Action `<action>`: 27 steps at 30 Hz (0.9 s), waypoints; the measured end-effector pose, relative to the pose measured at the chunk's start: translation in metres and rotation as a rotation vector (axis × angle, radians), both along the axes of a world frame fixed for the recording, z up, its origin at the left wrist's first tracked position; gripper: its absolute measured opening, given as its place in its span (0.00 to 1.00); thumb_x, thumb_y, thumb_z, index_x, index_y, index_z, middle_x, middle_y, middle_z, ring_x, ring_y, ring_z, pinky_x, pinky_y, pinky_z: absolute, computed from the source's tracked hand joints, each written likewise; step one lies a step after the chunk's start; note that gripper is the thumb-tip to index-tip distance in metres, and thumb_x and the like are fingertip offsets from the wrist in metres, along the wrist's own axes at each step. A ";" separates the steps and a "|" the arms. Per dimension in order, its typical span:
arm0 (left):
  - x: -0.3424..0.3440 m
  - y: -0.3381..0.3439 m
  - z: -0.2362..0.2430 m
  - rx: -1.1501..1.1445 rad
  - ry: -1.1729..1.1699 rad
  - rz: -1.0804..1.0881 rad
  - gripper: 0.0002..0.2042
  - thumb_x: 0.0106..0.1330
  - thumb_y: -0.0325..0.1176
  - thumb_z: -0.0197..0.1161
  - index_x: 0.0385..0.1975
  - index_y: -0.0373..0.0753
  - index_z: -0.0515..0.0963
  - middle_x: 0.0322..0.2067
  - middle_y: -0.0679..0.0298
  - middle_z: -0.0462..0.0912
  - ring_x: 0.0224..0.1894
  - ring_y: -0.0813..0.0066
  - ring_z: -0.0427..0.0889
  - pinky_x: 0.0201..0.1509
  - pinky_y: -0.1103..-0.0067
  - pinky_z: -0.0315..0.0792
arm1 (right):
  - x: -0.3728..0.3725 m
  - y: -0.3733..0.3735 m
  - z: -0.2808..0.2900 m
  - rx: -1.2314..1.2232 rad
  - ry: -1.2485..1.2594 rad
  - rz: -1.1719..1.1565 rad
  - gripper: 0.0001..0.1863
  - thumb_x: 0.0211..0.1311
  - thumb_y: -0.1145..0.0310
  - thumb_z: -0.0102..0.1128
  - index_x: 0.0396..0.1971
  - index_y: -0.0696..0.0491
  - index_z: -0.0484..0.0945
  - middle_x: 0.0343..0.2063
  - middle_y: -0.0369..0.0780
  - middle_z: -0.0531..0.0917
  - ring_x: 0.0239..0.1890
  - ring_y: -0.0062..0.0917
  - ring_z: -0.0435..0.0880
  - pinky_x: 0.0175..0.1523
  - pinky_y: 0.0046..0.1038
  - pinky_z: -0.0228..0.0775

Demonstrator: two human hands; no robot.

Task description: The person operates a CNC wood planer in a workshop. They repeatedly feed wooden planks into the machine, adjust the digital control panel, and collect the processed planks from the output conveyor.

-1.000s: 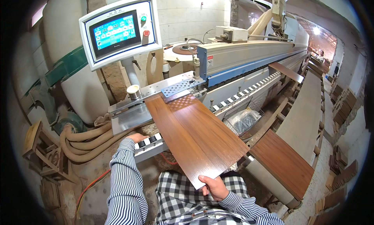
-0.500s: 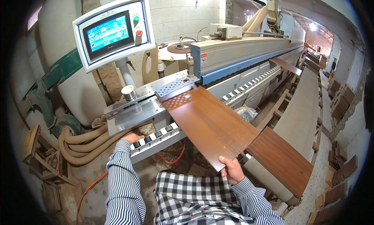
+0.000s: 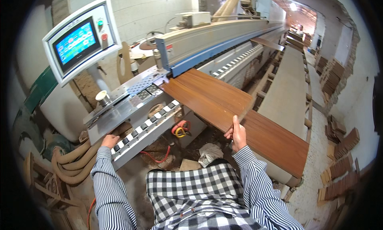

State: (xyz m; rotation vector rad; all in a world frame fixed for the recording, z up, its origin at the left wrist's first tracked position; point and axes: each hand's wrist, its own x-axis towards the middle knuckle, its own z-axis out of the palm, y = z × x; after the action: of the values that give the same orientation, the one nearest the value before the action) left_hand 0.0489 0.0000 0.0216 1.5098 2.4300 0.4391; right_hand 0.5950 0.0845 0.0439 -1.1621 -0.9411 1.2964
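A long brown wood-grain panel [image 3: 207, 95] reaches at a slant from the edge of the long machine [image 3: 223, 42] toward me. Its far end lies against the blue-edged beam. My right hand [image 3: 238, 136] is at the panel's near end, thumb up along the end and fingers apart by the near corner. My left hand [image 3: 110, 141] is closed on the near end of a rail [image 3: 145, 130] with black and white rollers. Its fingertips are partly hidden. A second brown panel [image 3: 275, 142] lies to the right, partly under the first.
A tilted control screen [image 3: 77, 42] stands at the left above a small cup [image 3: 103, 97]. Thick hoses [image 3: 76, 160] lie at lower left. A conveyor belt [image 3: 285, 86] runs away on the right, with stacked boards [image 3: 339, 146] beyond. Scissors [image 3: 181, 128] hang below the rail.
The panel has moved forward and left into the machine. My right hand has loosened from its corner grip to the panel's end. My left hand stays at the rail; the view has shifted right.
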 end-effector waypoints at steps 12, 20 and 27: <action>0.011 -0.003 0.010 0.037 -0.032 0.049 0.18 0.53 0.43 0.56 0.23 0.29 0.77 0.17 0.55 0.76 0.22 0.69 0.75 0.32 0.73 0.69 | 0.257 -0.129 -0.110 0.043 -1.446 -0.953 0.17 0.56 0.64 0.52 0.46 0.52 0.70 0.46 0.42 0.74 0.48 0.36 0.70 0.53 0.37 0.59; 0.005 0.001 0.006 0.055 -0.090 0.072 0.17 0.56 0.41 0.56 0.22 0.29 0.77 0.15 0.59 0.75 0.20 0.72 0.73 0.29 0.75 0.67 | 0.348 -0.131 -0.129 -0.619 -1.560 -0.893 0.28 0.61 0.48 0.41 0.57 0.49 0.59 0.50 0.45 0.70 0.49 0.38 0.70 0.51 0.41 0.61; -0.005 -0.004 -0.001 0.030 -0.057 0.095 0.19 0.55 0.43 0.55 0.19 0.28 0.76 0.17 0.53 0.76 0.22 0.66 0.75 0.32 0.71 0.68 | 0.373 -0.145 -0.120 -0.626 -1.413 -0.854 0.37 0.52 0.44 0.52 0.56 0.53 0.60 0.50 0.50 0.70 0.50 0.41 0.70 0.53 0.39 0.61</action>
State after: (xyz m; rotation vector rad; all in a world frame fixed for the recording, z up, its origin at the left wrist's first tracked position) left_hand 0.0437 -0.0040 0.0205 1.3781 2.4688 0.5314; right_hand 0.9682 -0.0604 -0.0757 -2.6917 -0.7333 -0.1481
